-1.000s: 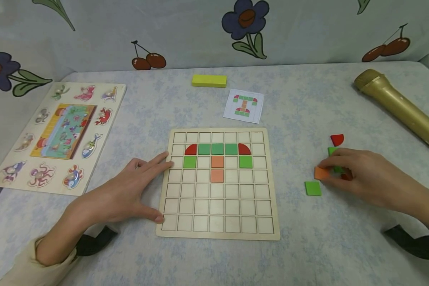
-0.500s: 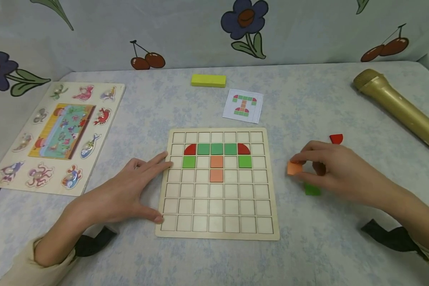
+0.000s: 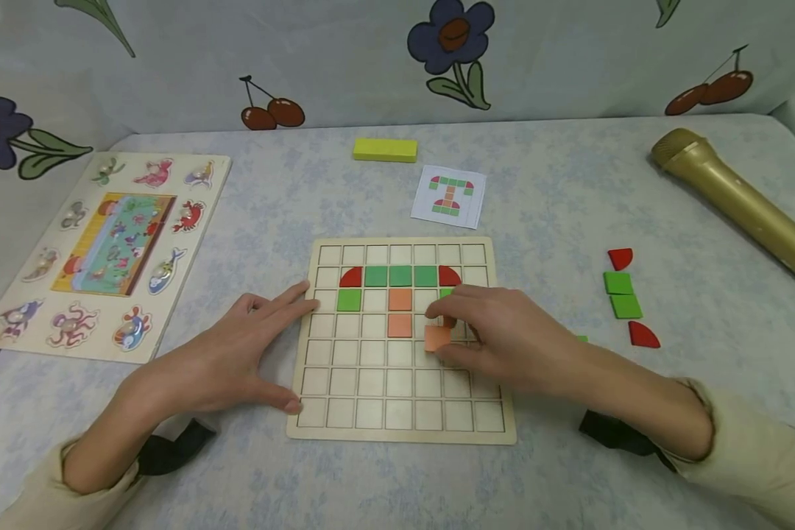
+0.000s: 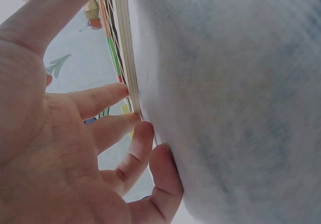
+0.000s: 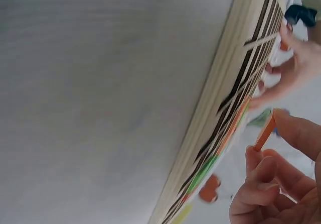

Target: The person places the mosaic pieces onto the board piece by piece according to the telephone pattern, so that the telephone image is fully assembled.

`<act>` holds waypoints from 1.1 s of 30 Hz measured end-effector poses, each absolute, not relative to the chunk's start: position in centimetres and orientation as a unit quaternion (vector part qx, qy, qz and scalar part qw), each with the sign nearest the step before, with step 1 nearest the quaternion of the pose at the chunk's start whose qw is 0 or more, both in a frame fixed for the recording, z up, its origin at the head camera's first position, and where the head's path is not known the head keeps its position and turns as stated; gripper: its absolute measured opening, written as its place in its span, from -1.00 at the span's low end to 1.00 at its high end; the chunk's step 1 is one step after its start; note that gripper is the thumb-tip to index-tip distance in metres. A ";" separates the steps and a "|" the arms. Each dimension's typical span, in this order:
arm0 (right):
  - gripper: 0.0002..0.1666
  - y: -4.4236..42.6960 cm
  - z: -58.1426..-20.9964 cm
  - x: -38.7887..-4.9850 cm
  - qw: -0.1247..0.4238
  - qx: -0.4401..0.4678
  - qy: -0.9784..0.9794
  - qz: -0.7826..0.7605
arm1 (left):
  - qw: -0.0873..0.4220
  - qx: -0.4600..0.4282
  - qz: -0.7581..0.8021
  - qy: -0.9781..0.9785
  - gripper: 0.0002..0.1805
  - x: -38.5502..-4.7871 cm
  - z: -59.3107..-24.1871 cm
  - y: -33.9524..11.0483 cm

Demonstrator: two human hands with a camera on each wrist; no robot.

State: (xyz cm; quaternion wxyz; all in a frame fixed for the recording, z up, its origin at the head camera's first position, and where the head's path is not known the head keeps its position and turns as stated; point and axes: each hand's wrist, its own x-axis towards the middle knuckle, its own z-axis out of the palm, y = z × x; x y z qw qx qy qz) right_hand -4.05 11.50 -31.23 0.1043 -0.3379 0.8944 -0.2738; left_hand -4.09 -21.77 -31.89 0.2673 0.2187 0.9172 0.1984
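Note:
A wooden grid board (image 3: pixel 404 434) lies in the middle of the table, with red quarter-round, green and orange tiles set in its upper cells. My right hand (image 3: pixel 510 335) is over the board's right side and pinches an orange square tile (image 3: pixel 437 338) between thumb and fingertips. In the right wrist view that orange tile (image 5: pixel 266 130) is held tilted, apart from the board. Along the board's left edge, my left hand (image 3: pixel 238 353) rests with fingers spread, thumb and fingertips touching the frame. The left wrist view shows the fingertips (image 4: pixel 120 89) against the board's edge.
Right of the board lie two red quarter-round tiles (image 3: pixel 620 258) and green squares (image 3: pixel 626 306), one mostly hidden by my right arm. A pattern card (image 3: pixel 448 197) and a yellow block (image 3: pixel 385 150) lie behind the board. A sea-animal puzzle (image 3: pixel 192 294) lies left, a gold microphone (image 3: pixel 735 191) right.
My right hand has picked up the orange tile from the loose tiles and carried it left, over the board. The left hand has stayed at the board's edge.

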 end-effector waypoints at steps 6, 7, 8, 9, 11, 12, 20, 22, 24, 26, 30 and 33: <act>-0.67 8.7 -31.7 -3.9 0.105 -0.352 0.892 -0.262 | 0.266 0.219 0.201 0.917 0.24 -4.1 -31.9 -21.8; -0.67 8.4 -31.8 -3.9 0.106 -0.352 0.893 -0.262 | 0.266 0.219 0.201 0.917 0.25 -4.1 -32.0 -21.8; -0.67 8.1 -31.8 -3.9 0.105 -0.352 0.893 -0.260 | 0.266 0.218 0.200 0.917 0.25 -4.1 -32.0 -21.8; -0.67 7.9 -31.9 -3.9 0.104 -0.352 0.893 -0.260 | 0.266 0.217 0.200 0.918 0.25 -4.1 -32.0 -21.8; -0.69 7.6 -31.9 -3.9 0.105 -0.348 0.895 -0.260 | 0.267 0.217 0.199 0.918 0.26 -4.1 -32.0 -21.7; -0.70 7.5 -32.0 -3.9 0.105 -0.347 0.895 -0.258 | 0.267 0.217 0.198 0.918 0.26 -4.1 -32.0 -21.7; -0.73 7.1 -32.3 -4.0 0.115 -0.355 0.892 -0.254 | 0.266 0.220 0.198 0.918 0.25 -4.1 -31.9 -21.8; -0.71 7.0 -32.3 -3.9 0.119 -0.356 0.892 -0.251 | 0.266 0.220 0.197 0.918 0.25 -4.1 -31.9 -21.8; -0.71 6.9 -32.3 -3.9 0.124 -0.355 0.893 -0.248 | 0.266 0.219 0.197 0.918 0.25 -4.1 -31.9 -21.8; -0.72 6.9 -32.3 -3.9 0.127 -0.353 0.894 -0.245 | 0.267 0.219 0.196 0.918 0.25 -4.1 -31.9 -21.8; -0.76 6.9 -32.3 -3.9 0.124 -0.356 0.894 -0.244 | 0.267 0.220 0.195 0.918 0.25 -4.1 -32.0 -21.8; -0.77 6.9 -32.3 -4.0 0.123 -0.360 0.892 -0.244 | 0.267 0.221 0.196 0.917 0.25 -4.1 -32.0 -21.8</act>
